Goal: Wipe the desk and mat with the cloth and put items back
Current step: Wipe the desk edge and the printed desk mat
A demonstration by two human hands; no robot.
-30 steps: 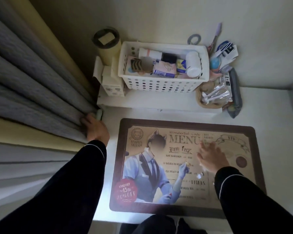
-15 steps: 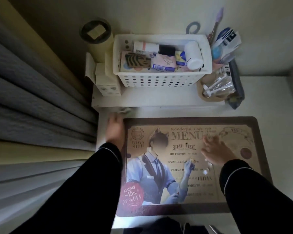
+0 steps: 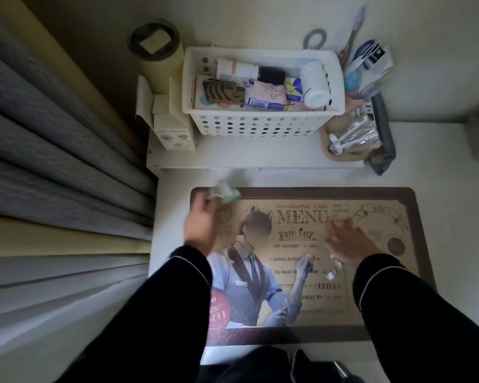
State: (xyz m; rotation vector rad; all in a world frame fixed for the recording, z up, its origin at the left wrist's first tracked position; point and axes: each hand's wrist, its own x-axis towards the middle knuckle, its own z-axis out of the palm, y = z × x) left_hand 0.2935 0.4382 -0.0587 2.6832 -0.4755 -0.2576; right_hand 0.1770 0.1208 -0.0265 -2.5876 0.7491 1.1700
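- Brown-bordered mat [image 3: 324, 308] reads "Wonderful Cafe MENU".
- Left hand [image 3: 199, 225] clenches a pale green cloth [image 3: 223, 192] at its top-left corner.
- Right hand [image 3: 346, 244] lies flat, fingers released.

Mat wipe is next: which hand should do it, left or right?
Left. The left hand holds the cloth at the upper-left corner of the mat, so it can likely sweep straight across. The right hand lies flat on the mat with no cloth, seemingly steadying it.
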